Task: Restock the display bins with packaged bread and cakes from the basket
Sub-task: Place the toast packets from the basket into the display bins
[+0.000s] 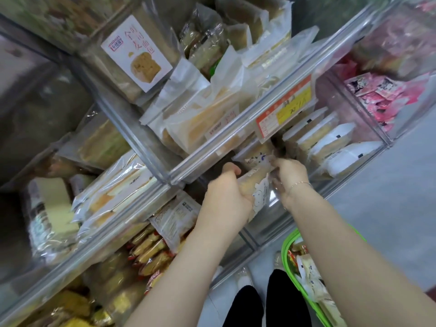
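Fingers of the left hand (226, 197) curl round the near end of a clear-wrapped cake packet (256, 185), thumb on top, while the fingertips of the right hand (289, 178) pinch its far upper edge by the crinkled seal; both hands therefore hold the same packet, and neither is free. The packet lies directly between the two hands, its long axis running from the left palm up and away toward the mouth of the display bin (304, 147), under the orange and yellow price tag (284, 112). Judging by this, the coming move is a push forward and slightly upward along that axis, the right hand steering the leading edge and the left driving from behind. A second packet of the same kind (253, 156) already sits just inside the opening, touching or nearly touching the one held, and white-wrapped cakes (330, 142) fill the bin's right part, so the free space seems narrow. The clear front lip of the upper bin (212, 159) hangs just above the left knuckles and could catch the wrapper. The green basket (286, 246), with more packets in it, stands low on the right beneath the right forearm, beside the person's black trouser legs (266, 303).
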{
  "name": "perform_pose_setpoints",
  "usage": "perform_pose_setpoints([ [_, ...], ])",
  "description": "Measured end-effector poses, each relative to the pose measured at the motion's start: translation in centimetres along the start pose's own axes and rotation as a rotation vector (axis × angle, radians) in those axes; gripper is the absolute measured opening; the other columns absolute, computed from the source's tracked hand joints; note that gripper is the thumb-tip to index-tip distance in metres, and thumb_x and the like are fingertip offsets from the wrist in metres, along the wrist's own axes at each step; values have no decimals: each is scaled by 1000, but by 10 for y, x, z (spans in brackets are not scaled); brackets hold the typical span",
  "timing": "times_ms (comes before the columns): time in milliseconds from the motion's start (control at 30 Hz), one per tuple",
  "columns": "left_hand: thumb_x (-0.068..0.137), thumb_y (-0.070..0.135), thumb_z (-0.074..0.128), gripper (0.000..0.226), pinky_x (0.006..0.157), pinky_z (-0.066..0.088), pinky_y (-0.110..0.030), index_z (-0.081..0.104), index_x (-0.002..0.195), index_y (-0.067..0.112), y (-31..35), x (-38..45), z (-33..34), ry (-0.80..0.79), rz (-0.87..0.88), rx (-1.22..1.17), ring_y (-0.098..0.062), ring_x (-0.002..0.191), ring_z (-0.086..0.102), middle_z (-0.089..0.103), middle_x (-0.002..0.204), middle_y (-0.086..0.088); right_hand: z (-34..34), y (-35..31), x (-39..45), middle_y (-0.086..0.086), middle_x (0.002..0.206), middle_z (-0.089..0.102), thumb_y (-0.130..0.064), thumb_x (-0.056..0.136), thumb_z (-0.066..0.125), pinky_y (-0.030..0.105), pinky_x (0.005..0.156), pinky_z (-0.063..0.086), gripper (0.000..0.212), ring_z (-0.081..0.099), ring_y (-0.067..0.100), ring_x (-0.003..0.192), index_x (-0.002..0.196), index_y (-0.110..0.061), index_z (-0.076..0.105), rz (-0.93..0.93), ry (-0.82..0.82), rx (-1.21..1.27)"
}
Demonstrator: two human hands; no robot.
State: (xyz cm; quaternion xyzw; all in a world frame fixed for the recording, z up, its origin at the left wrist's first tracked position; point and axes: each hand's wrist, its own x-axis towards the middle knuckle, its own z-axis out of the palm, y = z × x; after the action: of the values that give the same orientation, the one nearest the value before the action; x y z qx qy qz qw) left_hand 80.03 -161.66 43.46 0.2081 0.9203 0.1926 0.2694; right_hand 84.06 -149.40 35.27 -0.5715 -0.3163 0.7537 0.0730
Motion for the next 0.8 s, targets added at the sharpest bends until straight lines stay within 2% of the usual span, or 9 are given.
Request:
perform_pose_setpoints([
  [100, 76, 21, 75, 33, 51, 39, -12, 51, 95, 32, 0, 8, -1, -22, 14, -61, -7, 83, 56, 53, 80, 17, -20, -7, -34, 2, 98, 64, 8, 79, 40, 35, 86, 50, 51, 59, 16, 90, 120, -17, 57, -82, -109, -261],
  [200, 72, 23, 80, 31, 53, 44, -7, 63, 97, 29, 0, 16, 1, -66, -8, -229, 0, 80, 61, 66, 87, 13, -32, -5, -53, 2, 107, 59, 13, 78, 43, 36, 83, 51, 67, 58, 18, 96, 135, -21, 43, -137, -119, -337],
  [267, 75, 24, 79, 31, 60, 49, -8, 66, 102, 29, 4, 21, 11, -54, -19, -387, 0, 82, 65, 70, 94, 10, -33, 1, -54, 8, 117, 56, 10, 80, 49, 41, 92, 48, 65, 57, 24, 106, 138, -17, 38, -28, -72, -119],
  [400, 85, 25, 68, 32, 83, 53, -27, 61, 117, 28, 12, 38, 45, -29, 115, -297, -8, 103, 61, 65, 110, 5, -15, 14, -43, 10, 93, 62, -4, 90, 48, 35, 80, 50, 13, 58, 23, 86, 95, -12, 56, 240, -46, 302],
  [500, 88, 29, 65, 37, 94, 51, -40, 54, 123, 30, 16, 56, 59, -66, 131, -128, -18, 115, 55, 57, 123, 1, -3, 20, -24, 7, 60, 62, -13, 95, 48, 27, 51, 53, 10, 63, 15, 56, 88, -11, 54, 318, -67, 457],
  [533, 87, 32, 65, 43, 96, 48, -43, 51, 128, 29, 15, 61, 60, -36, 115, -63, -21, 120, 51, 51, 131, -1, -1, 22, -16, 7, 61, 63, -15, 96, 50, 26, 51, 54, 8, 64, 15, 55, 91, -10, 54, 335, -78, 483],
  [600, 85, 37, 66, 53, 99, 45, -45, 47, 134, 26, 10, 62, 57, 102, 91, 61, -24, 127, 43, 38, 141, -3, -1, 22, -2, 15, 98, 63, -16, 94, 56, 34, 77, 56, 18, 65, 25, 92, 111, -11, 52, 345, -68, 470],
  [667, 84, 37, 66, 59, 99, 46, -44, 41, 135, 24, 2, 56, 52, 225, 83, 168, -27, 128, 42, 36, 141, -7, -4, 21, 13, 19, 121, 56, -18, 92, 58, 38, 87, 51, 34, 57, 31, 110, 124, -10, 47, 328, -14, 386],
  [800, 84, 30, 69, 86, 90, 53, -45, 11, 147, 33, -1, 57, 46, 42, -85, 80, -32, 116, 54, 28, 147, -14, -5, 15, 27, 19, 115, 57, -25, 93, 56, 39, 86, 50, 45, 59, 29, 99, 134, -12, 42, 290, 10, 266],
])
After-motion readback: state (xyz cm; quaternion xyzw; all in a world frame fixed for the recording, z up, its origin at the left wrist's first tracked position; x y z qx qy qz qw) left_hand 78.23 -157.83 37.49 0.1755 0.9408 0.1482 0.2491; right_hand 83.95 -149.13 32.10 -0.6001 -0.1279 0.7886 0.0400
